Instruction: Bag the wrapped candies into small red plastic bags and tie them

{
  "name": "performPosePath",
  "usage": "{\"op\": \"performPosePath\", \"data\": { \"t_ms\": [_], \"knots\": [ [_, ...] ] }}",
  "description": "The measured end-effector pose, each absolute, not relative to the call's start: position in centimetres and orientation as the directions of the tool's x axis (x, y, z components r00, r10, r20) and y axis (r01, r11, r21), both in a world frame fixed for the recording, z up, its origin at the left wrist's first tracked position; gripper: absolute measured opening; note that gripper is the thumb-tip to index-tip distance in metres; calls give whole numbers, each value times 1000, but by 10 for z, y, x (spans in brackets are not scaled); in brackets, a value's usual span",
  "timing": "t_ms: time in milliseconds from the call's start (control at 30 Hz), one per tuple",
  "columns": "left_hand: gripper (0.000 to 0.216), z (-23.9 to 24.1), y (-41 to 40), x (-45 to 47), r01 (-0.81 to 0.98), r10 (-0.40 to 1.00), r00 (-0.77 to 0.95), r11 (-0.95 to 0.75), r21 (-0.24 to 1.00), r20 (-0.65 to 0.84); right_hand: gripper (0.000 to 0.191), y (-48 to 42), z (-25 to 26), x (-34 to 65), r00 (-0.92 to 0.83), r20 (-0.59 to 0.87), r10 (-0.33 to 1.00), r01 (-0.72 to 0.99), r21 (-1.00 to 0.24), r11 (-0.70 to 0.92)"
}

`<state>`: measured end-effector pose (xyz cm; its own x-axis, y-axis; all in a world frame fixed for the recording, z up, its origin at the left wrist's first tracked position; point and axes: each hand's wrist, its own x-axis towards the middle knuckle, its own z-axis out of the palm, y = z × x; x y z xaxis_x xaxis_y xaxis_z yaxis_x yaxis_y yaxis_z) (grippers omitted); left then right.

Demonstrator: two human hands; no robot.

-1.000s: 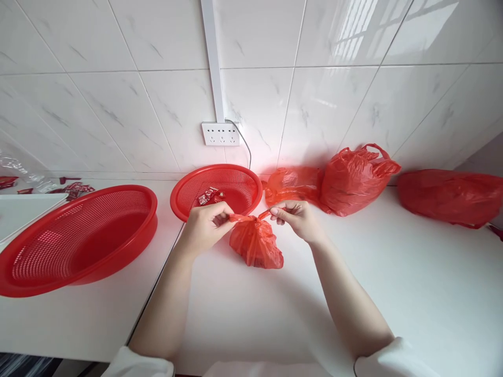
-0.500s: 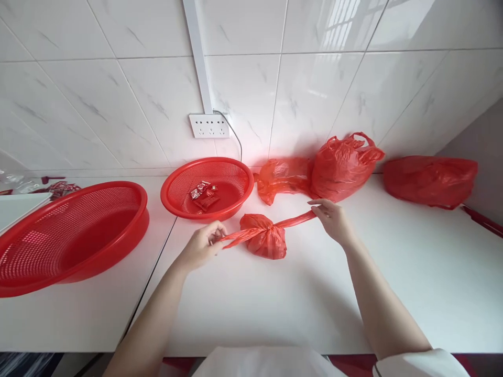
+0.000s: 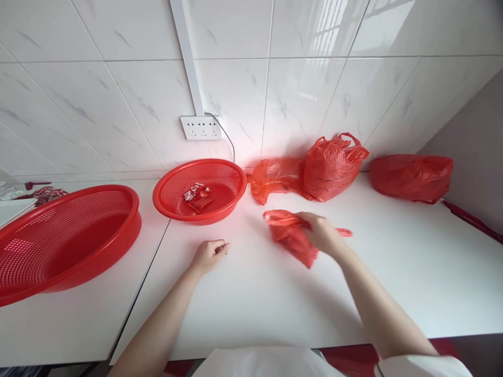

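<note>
My right hand grips a small knotted red plastic bag and holds it just above the white counter, its handle ends trailing to the right. My left hand rests on the counter with its fingers curled and nothing in them, apart from the bag. Behind my left hand stands a small red mesh basket with a few red wrapped sweets in it.
A large red mesh basket sits at the left. Three red plastic bags lie along the tiled wall, one far right. A wall socket with a cable is above the small basket.
Both hands pulled the bag's handles apart into a knot. Then my left hand let go and dropped to the counter, while my right hand took up the tied bag and moved it rightward.
</note>
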<state>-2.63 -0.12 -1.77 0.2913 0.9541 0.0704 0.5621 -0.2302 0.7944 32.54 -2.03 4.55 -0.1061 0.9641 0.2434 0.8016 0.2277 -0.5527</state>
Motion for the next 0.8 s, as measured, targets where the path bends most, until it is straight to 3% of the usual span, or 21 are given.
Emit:
{"op": "performPosePath", "data": {
  "t_ms": [133, 267, 333, 400, 567, 667, 800],
  "knots": [
    [40, -20, 5, -24, 612, 957, 290, -197, 766, 14, 40, -32, 55, 441, 256, 201, 945, 901, -403, -159],
    [40, -22, 9, -26, 607, 963, 269, -186, 772, 21, 38, -28, 46, 513, 541, 171, 823, 834, -229, -501],
    [41, -23, 10, -26, 612, 963, 267, -187, 768, 22, 35, -12, 37, 513, 514, 251, 820, 855, -226, -467],
    [41, -23, 10, -26, 612, 963, 268, -175, 771, 5, 35, 14, 26, 491, 357, 298, 886, 913, -310, -264],
    [42, -23, 11, -26, 613, 967, 256, -155, 774, -8, 31, 107, -13, 398, 114, 215, 970, 905, -426, -12],
    [42, -23, 11, -26, 612, 968, 252, -154, 775, -7, 39, 149, -31, 359, 139, 200, 970, 884, -466, -31],
    [43, -22, 8, -27, 614, 969, 245, -142, 776, -16, 44, 172, -37, 337, 295, 145, 945, 843, -505, -186]
  ]
}}
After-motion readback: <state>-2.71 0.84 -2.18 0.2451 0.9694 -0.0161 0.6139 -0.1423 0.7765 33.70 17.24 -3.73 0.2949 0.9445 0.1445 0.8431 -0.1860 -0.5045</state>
